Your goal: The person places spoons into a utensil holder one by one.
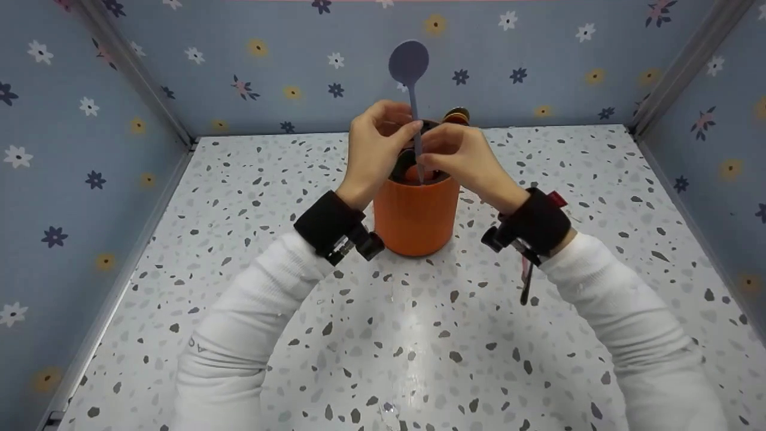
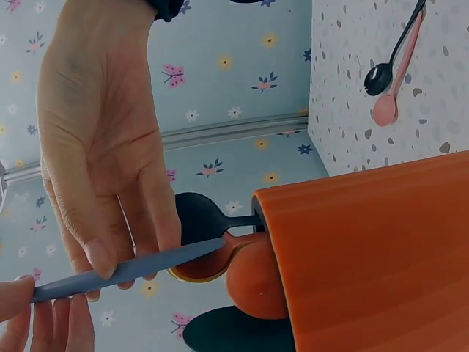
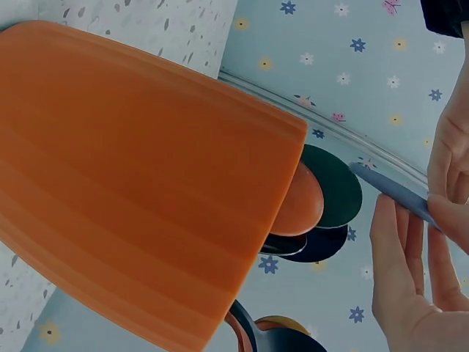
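Note:
Head up, a blue-grey spoon [image 1: 409, 60] stands over an orange pot [image 1: 417, 218], its round head clear above both hands. My left hand [image 1: 377, 140] pinches the handle between thumb and fingers. Lower down the same handle, my right hand [image 1: 470, 157] pinches it too. In the left wrist view the handle's end [image 2: 205, 248] is just outside the rim. Utensil heads stick out of the pot: an orange one [image 2: 256, 282], a dark green one [image 3: 335, 187] and a black one [image 2: 198, 220].
Behind my right wrist, a pink spoon [image 2: 385, 110] and a small black utensil [image 2: 378, 79] lie on the speckled white table [image 1: 395, 335]. Flowered blue panels [image 1: 197, 72] wall in the back and both sides.

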A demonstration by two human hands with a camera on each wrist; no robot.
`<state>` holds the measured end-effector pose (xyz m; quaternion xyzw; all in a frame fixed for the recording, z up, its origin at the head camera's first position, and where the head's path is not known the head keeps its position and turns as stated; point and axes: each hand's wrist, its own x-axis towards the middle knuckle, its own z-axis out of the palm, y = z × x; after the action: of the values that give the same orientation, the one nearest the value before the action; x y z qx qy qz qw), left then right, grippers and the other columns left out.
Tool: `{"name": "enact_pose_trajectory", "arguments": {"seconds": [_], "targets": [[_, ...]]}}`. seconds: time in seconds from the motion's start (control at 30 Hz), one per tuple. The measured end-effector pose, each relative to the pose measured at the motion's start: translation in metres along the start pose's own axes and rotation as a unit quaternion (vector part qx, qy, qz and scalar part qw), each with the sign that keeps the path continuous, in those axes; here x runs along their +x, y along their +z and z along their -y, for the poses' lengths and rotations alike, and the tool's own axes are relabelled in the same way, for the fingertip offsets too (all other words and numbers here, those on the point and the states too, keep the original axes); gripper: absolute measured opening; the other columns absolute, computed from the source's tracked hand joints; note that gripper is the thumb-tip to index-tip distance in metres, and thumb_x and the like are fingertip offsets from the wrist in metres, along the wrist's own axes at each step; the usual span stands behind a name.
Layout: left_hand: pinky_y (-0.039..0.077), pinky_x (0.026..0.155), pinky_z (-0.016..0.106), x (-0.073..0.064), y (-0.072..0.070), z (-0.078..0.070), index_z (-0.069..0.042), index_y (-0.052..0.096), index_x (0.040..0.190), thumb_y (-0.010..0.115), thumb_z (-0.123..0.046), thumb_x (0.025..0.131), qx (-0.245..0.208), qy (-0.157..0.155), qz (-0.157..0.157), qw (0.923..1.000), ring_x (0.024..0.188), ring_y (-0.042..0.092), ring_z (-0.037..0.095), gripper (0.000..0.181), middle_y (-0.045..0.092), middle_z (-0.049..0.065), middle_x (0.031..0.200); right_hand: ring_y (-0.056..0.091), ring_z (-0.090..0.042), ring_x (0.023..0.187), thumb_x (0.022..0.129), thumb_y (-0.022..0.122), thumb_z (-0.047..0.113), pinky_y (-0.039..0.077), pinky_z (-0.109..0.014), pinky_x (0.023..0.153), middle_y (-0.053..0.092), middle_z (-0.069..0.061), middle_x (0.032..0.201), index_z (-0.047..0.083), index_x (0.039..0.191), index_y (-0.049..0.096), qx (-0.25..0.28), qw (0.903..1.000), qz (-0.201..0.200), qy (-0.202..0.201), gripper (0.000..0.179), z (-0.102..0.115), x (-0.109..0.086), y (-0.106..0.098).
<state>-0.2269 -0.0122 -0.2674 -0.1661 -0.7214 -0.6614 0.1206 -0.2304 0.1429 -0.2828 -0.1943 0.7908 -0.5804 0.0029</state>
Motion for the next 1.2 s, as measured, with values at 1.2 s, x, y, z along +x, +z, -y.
{"name": "enact_pose_trajectory", "arguments": {"seconds": [1.2], "targets": [[0.05,0.069,0.023,0.015,-0.016,0.025,0.0,0.063,0.1,0.064,-0.009,0.08,0.051,-0.014,-0.046,0.9975,0.077,0.059,0.019,0.021,0.063,0.013,0.091,0.061,-0.018,0.08,0.079,0.065,0.005,0.052,-0.026,0.074,0.062,-0.007,0.088,0.001,0.093,0.063,0.062,0.9971,-0.039,0.022,0.015,-0.008,0.013,-0.001]]}}
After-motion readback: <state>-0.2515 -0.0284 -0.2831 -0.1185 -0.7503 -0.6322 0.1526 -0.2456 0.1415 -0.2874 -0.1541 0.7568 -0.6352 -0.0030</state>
